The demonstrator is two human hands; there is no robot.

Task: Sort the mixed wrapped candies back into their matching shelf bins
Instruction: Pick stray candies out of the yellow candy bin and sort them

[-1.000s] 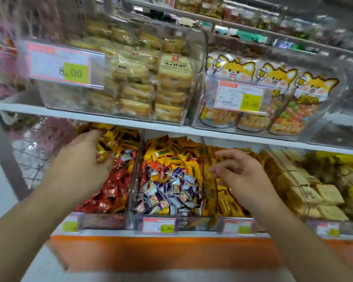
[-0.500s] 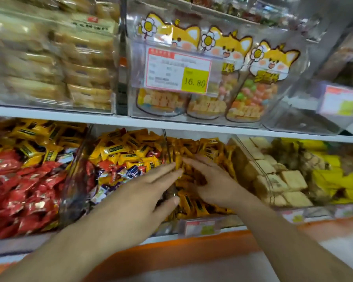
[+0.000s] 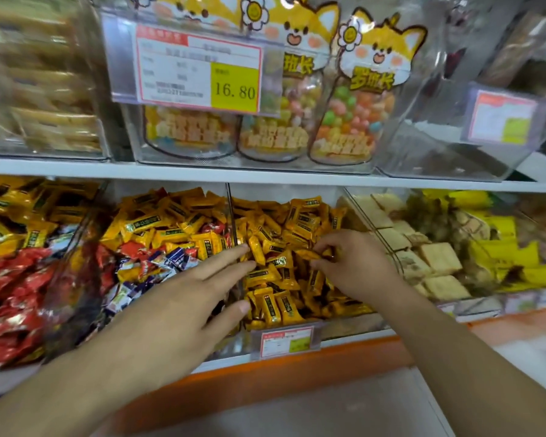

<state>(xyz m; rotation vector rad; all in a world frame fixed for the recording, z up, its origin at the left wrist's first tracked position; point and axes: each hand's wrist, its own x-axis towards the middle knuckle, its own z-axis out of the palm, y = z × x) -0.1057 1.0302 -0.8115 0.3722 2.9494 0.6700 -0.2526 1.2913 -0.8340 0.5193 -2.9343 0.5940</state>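
Head view: right hand [image 3: 353,266] grip pinches a yellow candy [image 3: 309,254]; left hand [image 3: 183,298] lies flat, fingers straight.

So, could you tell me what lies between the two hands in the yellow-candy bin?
In the head view, only yellow wrapped candies lie between the left hand and the right hand, all inside the one bin; no divider separates them.

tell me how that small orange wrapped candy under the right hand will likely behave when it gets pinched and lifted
The orange wrapped candy is small beside the right hand, so probably light. Its glossy wrapper looks slick and crinkly, so it may slip from a loose pinch. It lies in a loose heap in the orange candy bin, so neighbours will likely shift.
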